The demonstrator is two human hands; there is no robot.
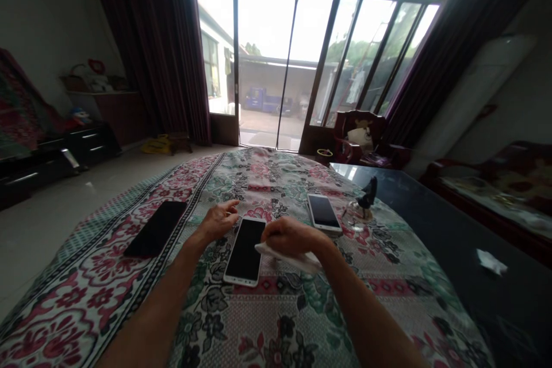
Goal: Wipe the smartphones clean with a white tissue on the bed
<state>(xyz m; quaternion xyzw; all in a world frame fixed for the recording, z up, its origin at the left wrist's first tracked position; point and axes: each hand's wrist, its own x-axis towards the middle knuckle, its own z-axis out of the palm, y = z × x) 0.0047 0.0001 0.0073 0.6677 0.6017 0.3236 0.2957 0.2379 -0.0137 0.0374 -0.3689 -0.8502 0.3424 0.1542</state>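
Observation:
A white-framed phone (245, 251) lies face up in the middle of the flowered cloth (129, 293). My left hand (219, 219) rests on the cloth at the phone's upper left corner, fingers loosely spread. My right hand (290, 236) holds a white wipe (293, 257) pressed against the phone's right edge. A second white phone (324, 212) lies further right. A black phone (156, 228) lies on the left.
A small glass piece with a dark figure (364, 202) stands beside the second white phone. A dark glass table (452, 241) with a crumpled white tissue (491, 261) is at the right. Sliding glass doors (280, 69) stand ahead.

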